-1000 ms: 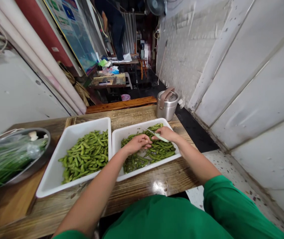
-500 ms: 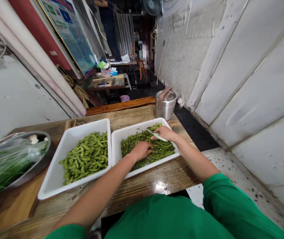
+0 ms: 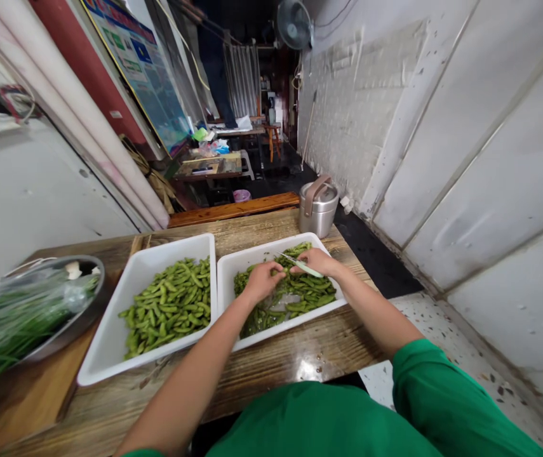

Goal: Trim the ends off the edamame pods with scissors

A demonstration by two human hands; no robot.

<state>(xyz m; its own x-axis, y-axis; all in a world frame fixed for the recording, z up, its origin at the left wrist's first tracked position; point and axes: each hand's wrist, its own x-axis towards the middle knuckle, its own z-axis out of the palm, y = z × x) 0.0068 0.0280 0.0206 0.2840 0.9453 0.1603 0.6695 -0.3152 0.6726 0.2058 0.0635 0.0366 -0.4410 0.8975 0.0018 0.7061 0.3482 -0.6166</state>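
Note:
My right hand [image 3: 317, 261] is closed around scissors [image 3: 307, 268] with pale green handles, their blades pointing left over the right white tray [image 3: 278, 329]. Close beside it, my left hand [image 3: 262, 281] hangs over the same tray with thumb and fingers pinched together; whatever they hold is too small to make out. Green edamame pods [image 3: 312, 287] lie in that tray, with small dark trimmings and a little water on its bottom. The left white tray [image 3: 104, 336] holds a heap of edamame pods [image 3: 169, 301].
A metal bowl [image 3: 93, 311] of bagged green stalks [image 3: 18, 324] sits at the left on a wooden board [image 3: 37, 400]. At the table's far right corner stands a lidded steel pot [image 3: 319, 212]. A person [image 3: 216, 70] stands farther back beyond a low table.
My left hand has lifted from the pods and moved up, closer to the scissors. The right hand keeps hold of the scissors. The view has tilted slightly.

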